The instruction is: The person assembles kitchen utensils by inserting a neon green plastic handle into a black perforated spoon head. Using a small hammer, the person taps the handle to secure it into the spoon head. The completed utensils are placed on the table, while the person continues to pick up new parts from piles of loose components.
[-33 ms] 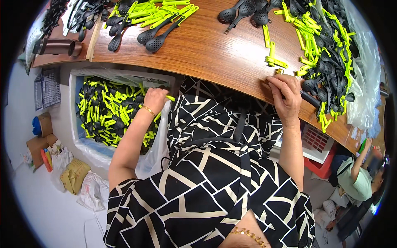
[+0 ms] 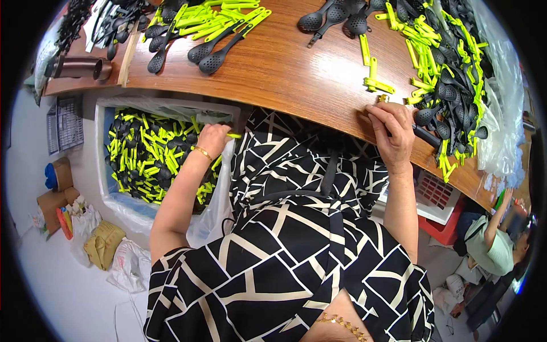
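My left hand (image 2: 213, 139) is closed over the near right side of a lined bin (image 2: 228, 108). A lime-green handle (image 2: 233, 135) sticks out from its fingers; the rest of that piece is hidden. Black and green utensils (image 2: 151, 154) fill the bin in a heap. My right hand (image 2: 393, 131) rests at the table's front edge with fingers bent and the fingertips drawn together; whatever is in them cannot be made out. Beside it, a dark rod-like piece (image 2: 426, 135) shows to the right, and a small brass-coloured part (image 2: 383, 98) sits just beyond the fingertips.
Black slotted spoons and green handles lie heaped on the right (image 2: 453, 97) of the wooden table (image 2: 273, 68). More spoons (image 2: 215, 60) and green handles (image 2: 216, 20) lie at the far left. A brown metal tube (image 2: 80, 67) is further left. Another person (image 2: 490, 245) is at the right.
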